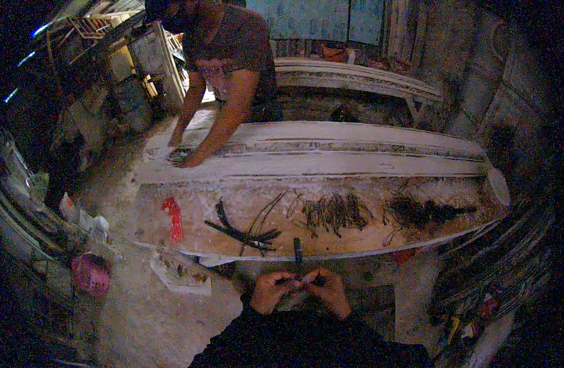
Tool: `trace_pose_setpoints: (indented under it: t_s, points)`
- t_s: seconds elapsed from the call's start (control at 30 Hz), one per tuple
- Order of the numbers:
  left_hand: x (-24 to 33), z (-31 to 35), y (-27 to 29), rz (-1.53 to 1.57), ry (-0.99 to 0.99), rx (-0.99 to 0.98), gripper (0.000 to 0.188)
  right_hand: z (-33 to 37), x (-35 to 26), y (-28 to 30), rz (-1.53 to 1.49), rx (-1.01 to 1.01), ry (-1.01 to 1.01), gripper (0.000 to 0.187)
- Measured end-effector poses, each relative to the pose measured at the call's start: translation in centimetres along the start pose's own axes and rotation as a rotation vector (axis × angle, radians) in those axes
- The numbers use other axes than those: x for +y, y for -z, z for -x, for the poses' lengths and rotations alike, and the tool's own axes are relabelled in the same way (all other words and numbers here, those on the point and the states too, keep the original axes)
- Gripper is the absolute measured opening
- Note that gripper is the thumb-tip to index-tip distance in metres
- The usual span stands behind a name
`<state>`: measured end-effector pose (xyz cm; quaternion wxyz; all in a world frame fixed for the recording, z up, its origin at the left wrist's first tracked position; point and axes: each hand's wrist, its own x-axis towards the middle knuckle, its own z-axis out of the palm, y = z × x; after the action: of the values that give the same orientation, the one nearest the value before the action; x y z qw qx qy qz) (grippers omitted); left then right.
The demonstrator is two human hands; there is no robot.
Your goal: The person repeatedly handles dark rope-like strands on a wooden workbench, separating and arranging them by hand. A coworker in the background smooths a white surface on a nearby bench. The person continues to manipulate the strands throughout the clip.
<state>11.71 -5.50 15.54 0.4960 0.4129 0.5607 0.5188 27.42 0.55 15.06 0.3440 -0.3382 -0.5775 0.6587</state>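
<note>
Close in front of my body, my left hand (271,292) and my right hand (328,291) meet, fingers closed in a pinch. Between them a short dark flat strip (298,250) stands up toward the table's near edge. Its lower end is hidden by my fingers. On the brown worktable (282,191) beyond lie several similar dark strips (248,234), crossing one another in a loose pile. Right of these is a spread of thin dark looped pieces (337,211), and farther right a denser dark tangle (424,210). What these are made of I cannot tell.
A red tool-like object (172,218) lies at the table's left. Behind runs a long whitish board (355,162), where another person's hands (187,159) work at its left end. A pink bucket (90,274) stands on the floor at left. Long stacked pieces (502,285) line the right.
</note>
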Motion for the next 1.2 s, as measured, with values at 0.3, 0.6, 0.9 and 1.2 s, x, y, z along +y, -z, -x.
trace_pose_setpoints:
  t_s: [0.3,0.6,0.9,1.2]
  points:
    - [-0.8,-0.9,0.5,0.146,0.071,0.061,0.021,0.0,-1.3,-0.6,0.219,-0.019,0.060,0.013]
    - [-1.3,-2.7,3.5,0.530,0.244,0.042,0.015,-2.6,-0.6,-3.0,0.512,-0.034,0.561,0.016]
    - [-1.7,-3.6,4.4,0.455,0.100,-0.023,0.009,-3.4,1.3,-4.8,-0.012,0.207,0.117,0.002]
    - [-1.3,-2.8,3.8,0.511,0.101,0.098,0.011,-3.0,1.4,-4.3,0.179,0.118,0.109,0.007]
